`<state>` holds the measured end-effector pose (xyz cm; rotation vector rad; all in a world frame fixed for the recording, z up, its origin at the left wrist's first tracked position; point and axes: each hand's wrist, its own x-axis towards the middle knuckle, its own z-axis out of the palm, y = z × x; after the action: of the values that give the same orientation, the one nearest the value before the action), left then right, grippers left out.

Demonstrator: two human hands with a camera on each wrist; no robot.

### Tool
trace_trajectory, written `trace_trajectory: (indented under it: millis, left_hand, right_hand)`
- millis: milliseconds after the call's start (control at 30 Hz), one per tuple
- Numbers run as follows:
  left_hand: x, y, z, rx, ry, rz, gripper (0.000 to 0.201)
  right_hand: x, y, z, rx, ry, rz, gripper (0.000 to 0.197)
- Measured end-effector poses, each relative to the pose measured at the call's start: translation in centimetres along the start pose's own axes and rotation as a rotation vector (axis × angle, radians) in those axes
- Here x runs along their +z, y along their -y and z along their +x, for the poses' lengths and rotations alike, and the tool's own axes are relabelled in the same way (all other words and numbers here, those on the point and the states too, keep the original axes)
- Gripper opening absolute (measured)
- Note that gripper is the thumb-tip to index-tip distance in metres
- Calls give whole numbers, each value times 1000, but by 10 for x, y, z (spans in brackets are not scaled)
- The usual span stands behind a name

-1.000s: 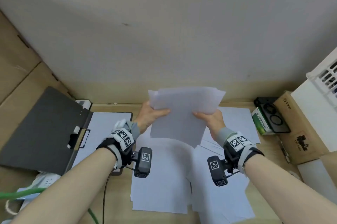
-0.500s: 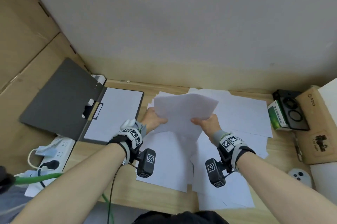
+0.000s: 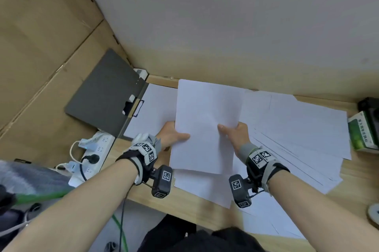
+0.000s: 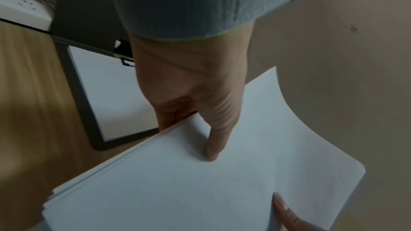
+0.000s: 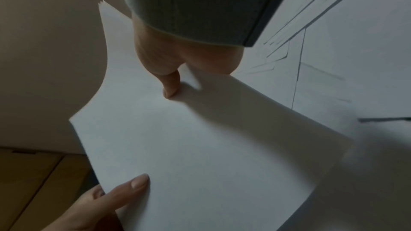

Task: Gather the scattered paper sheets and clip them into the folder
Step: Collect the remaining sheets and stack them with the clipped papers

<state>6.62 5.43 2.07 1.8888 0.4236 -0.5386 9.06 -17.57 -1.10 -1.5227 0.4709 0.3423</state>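
Both hands hold a squared stack of white sheets (image 3: 205,124) above the wooden table. My left hand (image 3: 173,135) pinches its left edge, thumb on top, fingers hidden underneath; the same stack (image 4: 200,182) fills the left wrist view. My right hand (image 3: 233,131) pinches the right edge of the stack (image 5: 200,147) the same way. The dark grey folder (image 3: 106,95) lies open at the left, its cover raised against the cardboard, one sheet (image 3: 155,108) on its base under the black clip (image 3: 131,105). More loose sheets (image 3: 297,132) are spread out to the right and below the stack.
A white power strip (image 3: 94,149) with plugs and cables sits left of the table edge. A green box (image 3: 363,132) and a black device (image 3: 369,106) stand at the far right. Cardboard walls (image 3: 41,46) close off the left; a pale wall is behind.
The held sheets have gone from a skewed, raised bundle to a squared stack lowered and shifted left toward the folder. The head view has tilted down and left.
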Motion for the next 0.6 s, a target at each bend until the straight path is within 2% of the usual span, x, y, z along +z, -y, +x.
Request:
trace_trajectory:
  millis: [200,367,467,533,600]
  left_hand:
    - [-51,42,33,-66,-10,43,37]
    - [-117,73,71,-65,9,27,37]
    - [-154,92,92,-64,14,1,45]
    - [-174,104,104,-90,-36,63,47]
    - [-190,109,115,-127,-128,214,41]
  right_hand:
    - [63,-7,18,35,-22,-50,8]
    - [142,-27,46,107,-86,-107,22]
    - [182,-39,63,145,-122,-172,25]
    - [203,-45,72,163,-158,-220,25]
    - [215,-46,80,168,-185,-267,30]
